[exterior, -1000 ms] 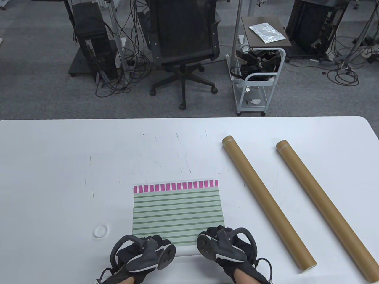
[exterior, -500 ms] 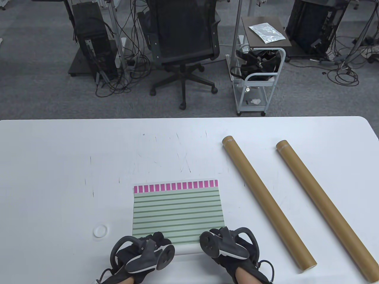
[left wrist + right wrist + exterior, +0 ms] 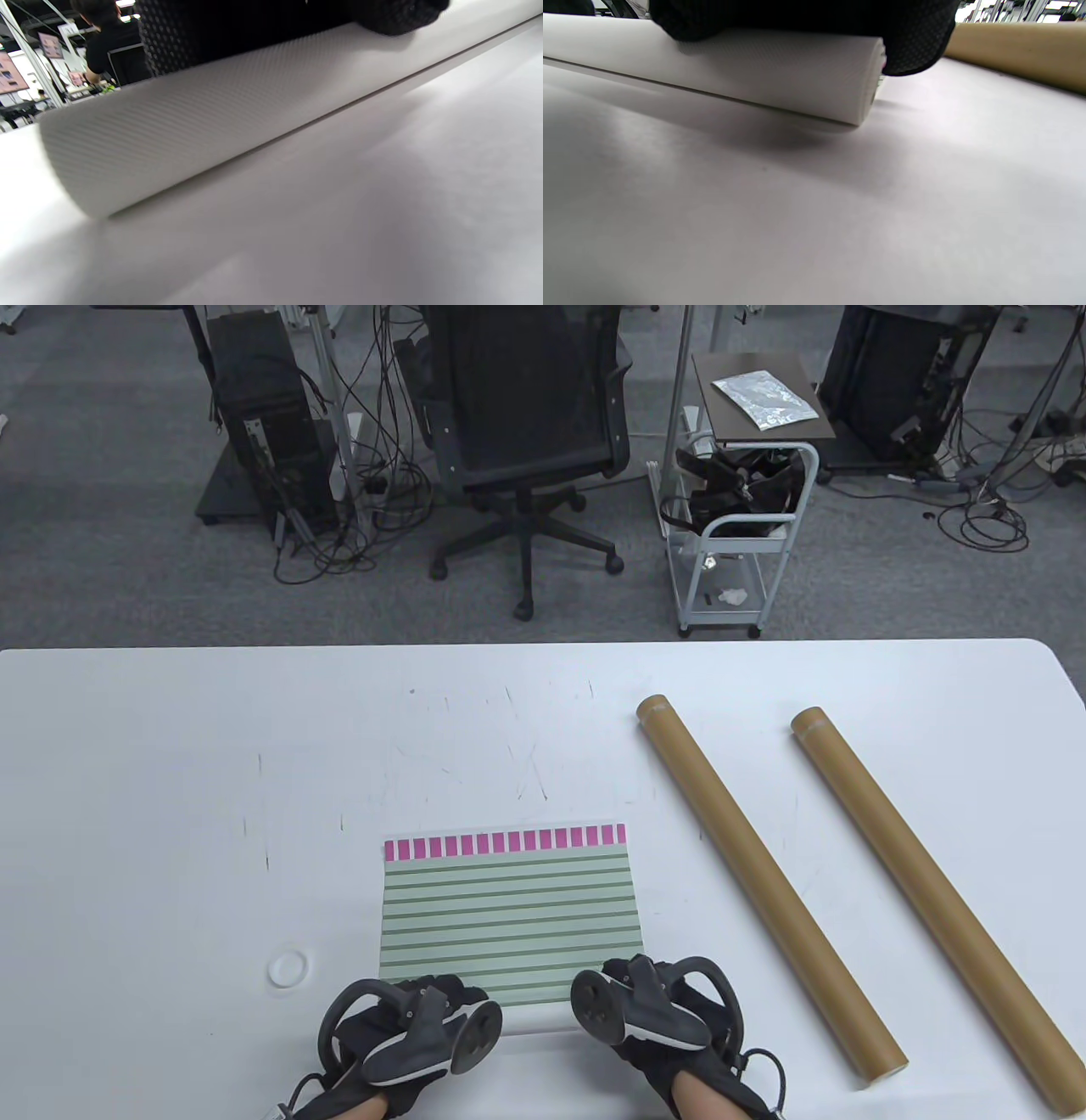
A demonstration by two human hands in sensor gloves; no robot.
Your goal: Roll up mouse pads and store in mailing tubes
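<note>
Pad (image 3: 507, 916): striped, flat on table (image 3: 170, 814) near front edge; near end rolled into white roll (image 3: 191, 127).
Left hand (image 3: 407, 1027): grip pressed down on roll's left part; fingers curled over it.
Right hand (image 3: 653, 1018): grip pressed on roll's right end.
Tubes (image 3: 764, 882), (image 3: 933, 899): side by side, right of pad, apart from it.

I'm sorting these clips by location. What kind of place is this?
Probably an office or lab: an office chair, a computer tower with loose cables, and a small cart stand behind the white table.
</note>
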